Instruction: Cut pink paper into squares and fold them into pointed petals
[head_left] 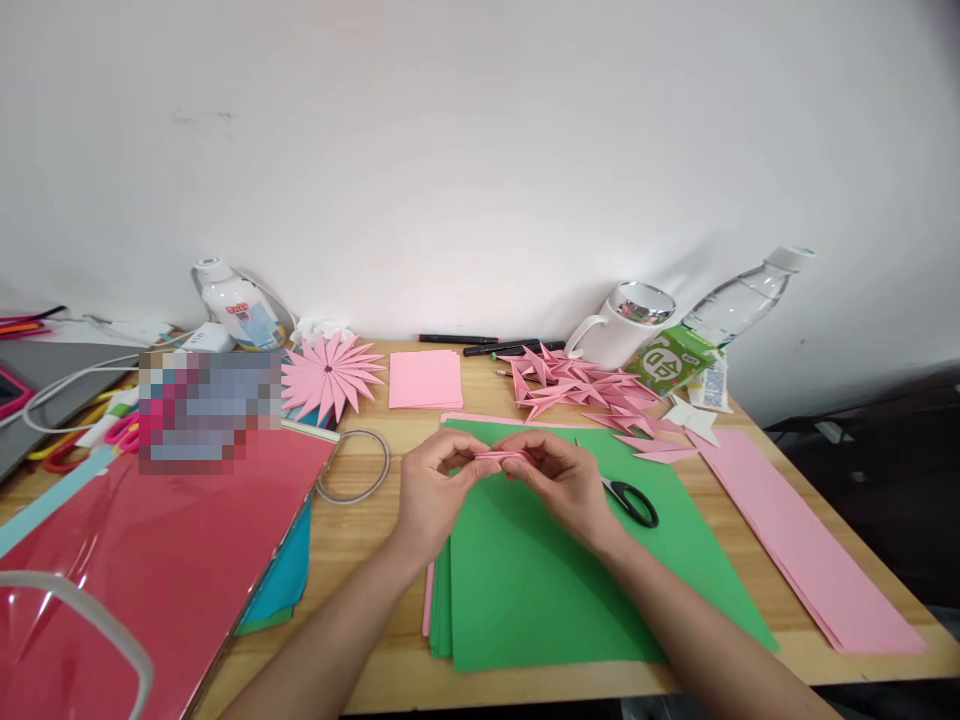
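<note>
Between my two hands is a small folded piece of pink paper [501, 455], seen nearly edge-on. My left hand [442, 490] pinches its left end with thumb and fingers. At its right end, my right hand [561, 485] pinches it the same way. Both hands hover above a stack of green paper [555, 600]. Black-handled scissors [634, 503] lie on that stack, their blades partly hidden behind my right hand. Beyond the right hand is a heap of pointed, folded pink paper pieces [574, 385]. Square pink sheets [426, 379] are stacked behind my left hand.
A pink paper pinwheel-like star [330, 372], a tape roll [352, 466] and red paper in clear wrap [172, 560] are on the left. Long pink strips [810, 540] lie right. A white mug [622, 325], a clear bottle [746, 295] and markers [457, 339] stand or lie by the wall.
</note>
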